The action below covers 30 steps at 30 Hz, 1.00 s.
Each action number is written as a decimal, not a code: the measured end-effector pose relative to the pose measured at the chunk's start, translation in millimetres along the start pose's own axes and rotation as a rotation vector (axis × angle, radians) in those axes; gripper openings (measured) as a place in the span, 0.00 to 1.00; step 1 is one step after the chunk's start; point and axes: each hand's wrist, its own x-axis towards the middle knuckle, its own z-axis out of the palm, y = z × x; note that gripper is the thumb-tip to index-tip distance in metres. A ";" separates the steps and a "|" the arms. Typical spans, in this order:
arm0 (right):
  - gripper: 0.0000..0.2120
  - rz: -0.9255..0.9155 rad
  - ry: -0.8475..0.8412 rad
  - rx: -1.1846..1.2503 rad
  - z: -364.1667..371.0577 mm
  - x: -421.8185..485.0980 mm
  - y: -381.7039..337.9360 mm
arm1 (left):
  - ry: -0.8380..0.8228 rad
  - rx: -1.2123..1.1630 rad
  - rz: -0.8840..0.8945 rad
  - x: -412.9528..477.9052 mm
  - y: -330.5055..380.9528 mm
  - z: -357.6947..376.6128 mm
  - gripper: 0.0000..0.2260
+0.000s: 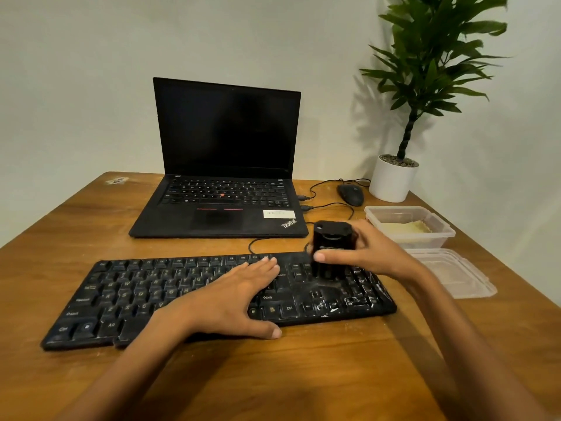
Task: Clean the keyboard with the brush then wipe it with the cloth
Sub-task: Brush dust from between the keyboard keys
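Observation:
A black wired keyboard (127,296) lies across the wooden table (303,375), with white dust and flecks on its right end. My left hand (233,296) rests flat on the keys near the middle, fingers straight. My right hand (368,253) grips a black block-shaped brush (331,241), which stands upright with its bristles down on the keys at the keyboard's right part. A yellow cloth (406,227) lies inside a clear plastic container (443,235) to the right.
An open black laptop (224,165) stands behind the keyboard, cables running to its right side. A black mouse (350,193) and a white potted plant (393,180) sit at the back right. The container's clear lid (455,276) lies by the table's right edge.

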 end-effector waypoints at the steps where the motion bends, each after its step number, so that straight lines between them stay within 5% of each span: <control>1: 0.21 -0.022 -0.002 0.007 8.9 4.0 -4.8 | -0.001 -0.002 -0.001 0.0 0.3 0.1 0.44; 4: 0.20 -0.039 -0.008 0.005 24.7 8.4 -1.5 | -0.007 -0.015 -0.011 -1.6 0.5 -0.6 0.43; 8: 0.33 0.146 0.031 0.032 -6.1 -6.6 20.1 | -0.013 -0.025 -0.001 -2.5 -1.1 -0.8 0.43; 13: 0.15 0.022 0.027 -0.039 3.4 -1.0 -6.5 | 0.003 0.006 -0.006 0.0 -1.6 1.3 0.44; 19: 0.21 0.094 0.135 0.089 15.1 -24.6 10.2 | 0.003 0.004 -0.014 -1.3 -1.6 0.9 0.44; 25: 0.21 0.030 0.053 0.017 4.6 -26.3 -4.3 | 0.057 0.023 -0.039 0.6 6.0 2.1 0.46; 30: 0.08 0.020 0.044 0.098 27.6 -12.7 -15.9 | 0.099 0.057 -0.047 -0.4 9.2 8.1 0.47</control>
